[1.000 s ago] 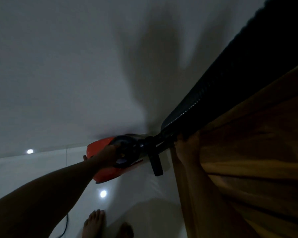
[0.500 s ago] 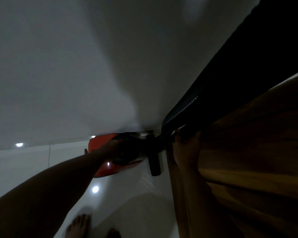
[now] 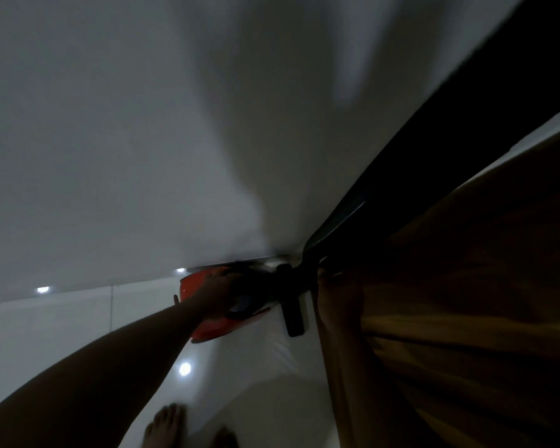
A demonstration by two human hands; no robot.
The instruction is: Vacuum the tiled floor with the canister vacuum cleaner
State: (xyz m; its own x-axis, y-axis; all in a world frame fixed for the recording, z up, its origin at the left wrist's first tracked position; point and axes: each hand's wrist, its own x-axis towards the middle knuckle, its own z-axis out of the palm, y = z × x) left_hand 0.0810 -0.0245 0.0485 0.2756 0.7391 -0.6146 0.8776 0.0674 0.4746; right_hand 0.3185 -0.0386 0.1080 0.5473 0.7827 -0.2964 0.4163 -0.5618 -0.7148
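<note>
Head view: the left hand point(image 3: 215, 294) reaches forward with its arm stretched out and lies on top of the canister vacuum cleaner point(image 3: 207, 328), fingers curled over the dark handle part at its middle; the dim light leaves it unclear how firmly they close. The vacuum sits directly under that hand, on the tiled floor point(image 3: 46, 324) right at the foot of the pale wall point(image 3: 126, 140). Its shell is bright orange-red, showing just behind and below the hand, with a black centre and a short black nozzle piece point(image 3: 292, 315) sticking out just right of the hand. The right hand point(image 3: 337, 300) is just beyond that nozzle, fingers bunched around a fold of the mustard-yellow curtain point(image 3: 466, 302), pinching it. A dark ribbed hose point(image 3: 346, 218) runs up from between the two hands. Bare feet point(image 3: 167, 426) stand below the left forearm.
</note>
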